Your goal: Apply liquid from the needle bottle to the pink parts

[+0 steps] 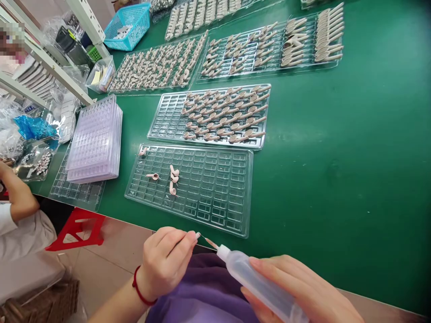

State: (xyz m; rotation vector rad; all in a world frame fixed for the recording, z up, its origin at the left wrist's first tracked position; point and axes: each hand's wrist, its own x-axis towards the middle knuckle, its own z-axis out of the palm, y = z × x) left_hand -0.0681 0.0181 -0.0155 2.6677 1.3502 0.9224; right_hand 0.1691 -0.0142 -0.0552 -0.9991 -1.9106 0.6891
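My left hand (166, 255), with a red cord bracelet at the wrist, pinches a small pale piece (197, 235); its shape is mostly hidden by the fingers. My right hand (292, 287) is wrapped round a translucent squeeze bottle (259, 278), tilted so that its thin nozzle (211, 243) points at the pale piece. A fine dark line shows between nozzle and piece; I cannot tell whether they touch. Beyond my hands lies a clear compartment tray (215, 197) with a small spoon-shaped part (154, 176) and several curved pinkish parts (174, 174) on it.
Behind it, another clear tray (164, 116) carries rows of beige spoon-shaped parts (222, 114). More loaded trays (242, 58) line the far side of the green table (336, 157). Stacked trays (94, 139), a blue basket (128, 29) and another person's arm (18, 193) are at left.
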